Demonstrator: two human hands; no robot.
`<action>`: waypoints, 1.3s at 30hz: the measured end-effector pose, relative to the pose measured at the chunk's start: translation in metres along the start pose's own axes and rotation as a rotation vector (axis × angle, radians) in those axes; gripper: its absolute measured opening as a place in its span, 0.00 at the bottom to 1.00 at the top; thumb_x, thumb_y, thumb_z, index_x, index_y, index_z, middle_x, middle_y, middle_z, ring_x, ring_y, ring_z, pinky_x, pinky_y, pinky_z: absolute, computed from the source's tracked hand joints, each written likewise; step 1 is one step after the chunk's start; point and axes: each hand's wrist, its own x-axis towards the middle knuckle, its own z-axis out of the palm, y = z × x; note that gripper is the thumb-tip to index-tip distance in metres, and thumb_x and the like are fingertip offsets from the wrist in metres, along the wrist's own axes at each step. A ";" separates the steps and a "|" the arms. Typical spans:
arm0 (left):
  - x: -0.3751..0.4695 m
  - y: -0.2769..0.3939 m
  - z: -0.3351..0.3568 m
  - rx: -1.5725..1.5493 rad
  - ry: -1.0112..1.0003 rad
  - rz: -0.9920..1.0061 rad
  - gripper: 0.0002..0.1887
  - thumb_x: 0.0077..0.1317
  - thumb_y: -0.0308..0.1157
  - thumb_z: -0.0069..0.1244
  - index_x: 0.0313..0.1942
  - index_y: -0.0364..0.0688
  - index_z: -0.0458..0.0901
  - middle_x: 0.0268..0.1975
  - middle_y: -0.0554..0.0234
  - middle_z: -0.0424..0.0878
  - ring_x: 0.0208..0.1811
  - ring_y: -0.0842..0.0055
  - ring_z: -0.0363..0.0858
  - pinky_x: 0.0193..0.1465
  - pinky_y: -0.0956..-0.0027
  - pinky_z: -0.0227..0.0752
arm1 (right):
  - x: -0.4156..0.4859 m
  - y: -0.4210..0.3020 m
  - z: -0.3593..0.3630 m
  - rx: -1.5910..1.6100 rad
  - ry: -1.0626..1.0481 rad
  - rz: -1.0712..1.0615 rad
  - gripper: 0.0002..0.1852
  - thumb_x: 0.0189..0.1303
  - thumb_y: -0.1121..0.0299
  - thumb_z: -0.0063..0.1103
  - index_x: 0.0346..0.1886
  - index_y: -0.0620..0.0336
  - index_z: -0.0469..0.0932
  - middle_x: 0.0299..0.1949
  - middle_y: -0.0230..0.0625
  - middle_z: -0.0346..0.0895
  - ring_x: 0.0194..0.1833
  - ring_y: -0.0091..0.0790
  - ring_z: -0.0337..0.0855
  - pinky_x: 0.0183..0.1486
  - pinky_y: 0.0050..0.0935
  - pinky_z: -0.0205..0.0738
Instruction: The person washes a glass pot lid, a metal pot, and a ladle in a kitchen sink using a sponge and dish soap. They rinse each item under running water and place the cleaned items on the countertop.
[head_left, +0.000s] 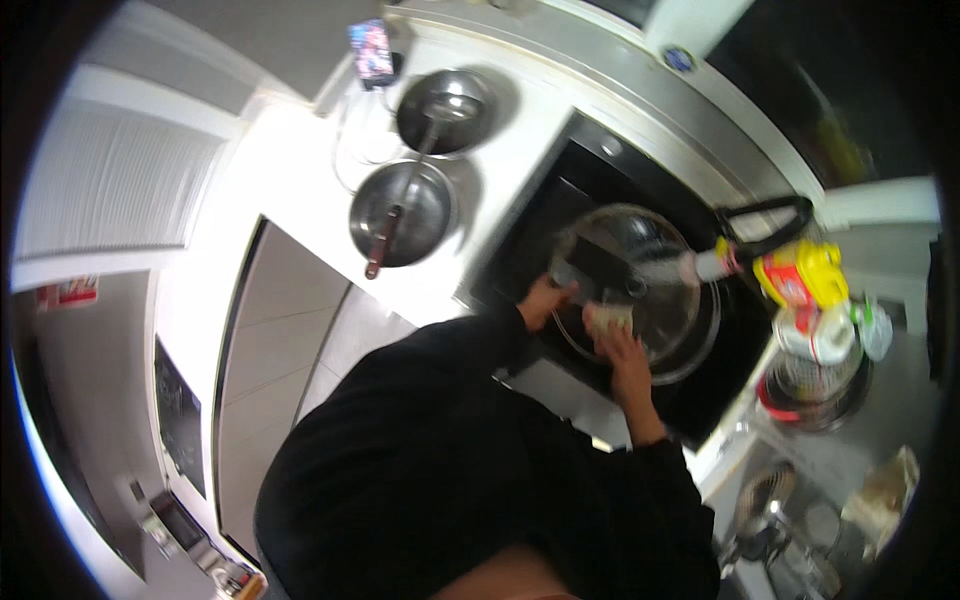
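Observation:
Over the black sink (517, 247), my left hand (541, 301) grips the near edge of a flat, dark, blade-like thing (598, 259); blur hides its exact kind. My right hand (626, 349) holds a pale sponge or folded cloth (611, 319), close beside that flat thing. Beneath both lies a large round vessel or lid (671, 322) with a shiny rim, tilted in the sink. From the right, a pale faucet spout (709, 266) reaches over it, and a blurred streak, perhaps water, runs from its tip.
Two metal pots (405, 240) stand on the white counter (300, 172), a brown-handled ladle (386, 240) lying across them. A lit phone (371, 52) leans behind. Right of the sink are a yellow bottle (806, 274), a white bottle (814, 334) and stacked round cookware (817, 390).

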 end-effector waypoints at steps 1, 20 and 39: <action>-0.002 0.000 -0.002 0.006 -0.005 -0.032 0.13 0.66 0.35 0.54 0.45 0.39 0.74 0.36 0.63 0.78 0.37 0.77 0.74 0.42 0.69 0.70 | 0.006 0.009 -0.002 0.025 0.095 0.078 0.22 0.60 0.79 0.43 0.58 0.53 0.74 0.68 0.39 0.62 0.69 0.48 0.60 0.68 0.52 0.54; -0.018 0.021 0.011 -0.291 -0.113 -0.081 0.30 0.71 0.59 0.36 0.58 0.43 0.69 0.54 0.60 0.76 0.53 0.69 0.77 0.52 0.62 0.71 | 0.115 -0.041 0.031 0.191 0.220 0.103 0.21 0.56 0.75 0.51 0.55 0.60 0.73 0.62 0.42 0.68 0.64 0.48 0.65 0.63 0.43 0.64; -0.003 0.031 0.017 0.569 -0.058 0.376 0.23 0.55 0.37 0.64 0.43 0.34 0.71 0.31 0.61 0.79 0.31 0.79 0.79 0.34 0.72 0.73 | 0.141 0.156 -0.021 0.827 0.165 0.152 0.18 0.69 0.66 0.44 0.59 0.56 0.73 0.64 0.44 0.66 0.65 0.46 0.66 0.65 0.36 0.59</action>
